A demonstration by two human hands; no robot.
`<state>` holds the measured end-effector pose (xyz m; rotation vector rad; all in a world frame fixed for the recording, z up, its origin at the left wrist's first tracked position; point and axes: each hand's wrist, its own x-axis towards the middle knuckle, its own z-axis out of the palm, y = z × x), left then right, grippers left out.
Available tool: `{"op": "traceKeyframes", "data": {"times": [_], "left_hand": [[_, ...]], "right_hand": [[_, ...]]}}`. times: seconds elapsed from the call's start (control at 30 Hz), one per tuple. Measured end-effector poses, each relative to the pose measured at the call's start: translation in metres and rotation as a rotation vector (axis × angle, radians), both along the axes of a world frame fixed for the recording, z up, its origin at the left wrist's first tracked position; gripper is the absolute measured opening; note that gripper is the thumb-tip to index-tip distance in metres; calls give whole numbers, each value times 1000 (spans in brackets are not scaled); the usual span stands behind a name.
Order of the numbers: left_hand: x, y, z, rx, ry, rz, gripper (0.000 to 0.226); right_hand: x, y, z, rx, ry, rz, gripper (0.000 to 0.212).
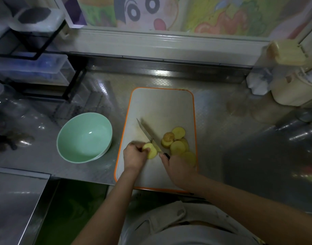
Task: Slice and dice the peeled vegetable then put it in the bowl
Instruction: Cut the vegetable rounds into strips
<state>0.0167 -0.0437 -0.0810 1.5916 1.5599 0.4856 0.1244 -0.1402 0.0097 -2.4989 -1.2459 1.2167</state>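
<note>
A peeled yellow potato stub [150, 150] is held for slicing on the orange-rimmed white cutting board [162, 103].
The stub is pinched in the left hand [134, 154], touching the steel knife [148, 135] clasped in the right hand [176, 169]; its long axis is crossed by the blade. Cut yellow rounds [177, 141] are heaped right of the knife.

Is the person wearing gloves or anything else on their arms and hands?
No gloves. The left hand and right hand are bare, and both forearms are bare as far as they show: no sleeve, watch or bracelet. Rings are too small to tell. The only clothing in view is a pale grey top at the bottom.
</note>
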Motion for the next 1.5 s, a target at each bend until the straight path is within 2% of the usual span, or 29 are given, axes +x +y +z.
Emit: {"op": "traceKeyframes", "data": {"times": [0.03,0.2,0.27,0.3,0.33,0.4,0.43,0.47,0.57,0.67,0.77,0.8,0.93,1.1,1.27,1.5], "left_hand": [[0,0,1,2,3,1,14],[-1,0,1,27,24,-23,16],[-2,0,1,34,25,-27,16],[-2,-1,1,34,21,-25,16],[-1,-1,2,33,21,-24,16],[-1,-1,1,33,34,-30,17],[-1,-1,1,33,43,-32,16],[0,-1,1,36,46,-33,16],[0,-2,4,40,31,-21,15],[-1,-1,2,36,15,-33,14],[-2,0,0,18,7,-33,13],[-3,0,0,17,3,-34,12],[-2,-1,-1,24,13,-34,11],[-1,-2,2,17,-18,-20,11],[-2,-2,1,19,-30,-26,15],[-2,-2,2,-10,-23,-5,15]], "right_hand": [[0,-4,0,-9,58,-17,57],[-3,1,-15,-69,33,3,62],[-3,3,-28,-20,34,-16,60],[-4,5,-33,-40,47,-15,53],[-3,5,-40,7,104,-38,52],[0,4,-50,149,133,3,95],[3,4,-52,173,145,-47,100],[5,4,-53,175,146,-49,95],[12,5,-47,128,108,1,55],[18,3,-47,173,126,-20,66],[19,3,-51,274,-94,-8,45],[19,3,-51,317,-133,-11,44],[21,4,-49,414,2,-93,50],[18,-1,-40,494,13,-90,48],[20,-5,-38,481,9,-67,47],[18,-8,-29,317,-58,20,46]]}}
